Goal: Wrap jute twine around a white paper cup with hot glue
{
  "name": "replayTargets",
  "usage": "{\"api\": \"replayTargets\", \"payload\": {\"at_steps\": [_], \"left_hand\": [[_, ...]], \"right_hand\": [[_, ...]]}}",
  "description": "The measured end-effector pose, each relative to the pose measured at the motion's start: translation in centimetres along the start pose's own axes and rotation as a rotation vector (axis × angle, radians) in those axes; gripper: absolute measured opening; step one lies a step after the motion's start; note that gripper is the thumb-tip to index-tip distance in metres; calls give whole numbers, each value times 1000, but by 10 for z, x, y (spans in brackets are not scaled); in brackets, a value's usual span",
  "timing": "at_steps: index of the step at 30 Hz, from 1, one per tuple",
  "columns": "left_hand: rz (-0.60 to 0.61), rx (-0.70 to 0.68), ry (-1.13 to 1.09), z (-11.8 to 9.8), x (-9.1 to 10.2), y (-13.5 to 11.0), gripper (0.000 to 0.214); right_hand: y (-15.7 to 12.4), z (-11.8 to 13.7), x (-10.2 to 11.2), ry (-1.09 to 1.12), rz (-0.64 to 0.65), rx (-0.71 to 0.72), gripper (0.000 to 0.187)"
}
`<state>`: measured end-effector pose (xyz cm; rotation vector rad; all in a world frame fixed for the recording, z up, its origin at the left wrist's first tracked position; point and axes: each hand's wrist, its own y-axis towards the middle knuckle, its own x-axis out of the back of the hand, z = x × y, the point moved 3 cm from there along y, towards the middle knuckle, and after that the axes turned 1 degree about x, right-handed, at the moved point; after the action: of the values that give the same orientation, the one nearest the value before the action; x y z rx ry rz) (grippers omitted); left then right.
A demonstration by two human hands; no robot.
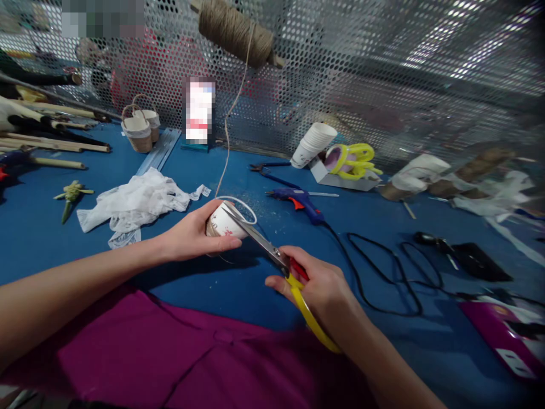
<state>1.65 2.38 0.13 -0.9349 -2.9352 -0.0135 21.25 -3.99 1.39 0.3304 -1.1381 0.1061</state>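
Note:
A white printed paper cup (227,222) lies tilted in my left hand (196,232), whose fingers and thumb close around it. Brown twine wraps part of the cup's lower end. My right hand (321,287) grips yellow-and-red-handled scissors (272,250). Their blades reach over the cup, near its rim, and look slightly apart at the tips; I cannot tell whether they touch the paper. A strand of twine (227,133) runs down from a large spool (232,31) to the cup near my left fingers.
White lace (145,199) lies left of the cup. A blue glue gun (300,201) with a black cord and pliers (272,169) are beyond my right hand. Two small twine-handled baskets (138,133), a lit phone (198,113) and stacked paper cups (313,145) stand near the metal mesh.

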Motion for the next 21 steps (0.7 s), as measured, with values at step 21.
{"api": "replayTargets", "payload": {"at_steps": [21], "left_hand": [[61,96,-325,4,7,2,49]], "right_hand": [[9,-30,6,8,-40,-314,42]]}}
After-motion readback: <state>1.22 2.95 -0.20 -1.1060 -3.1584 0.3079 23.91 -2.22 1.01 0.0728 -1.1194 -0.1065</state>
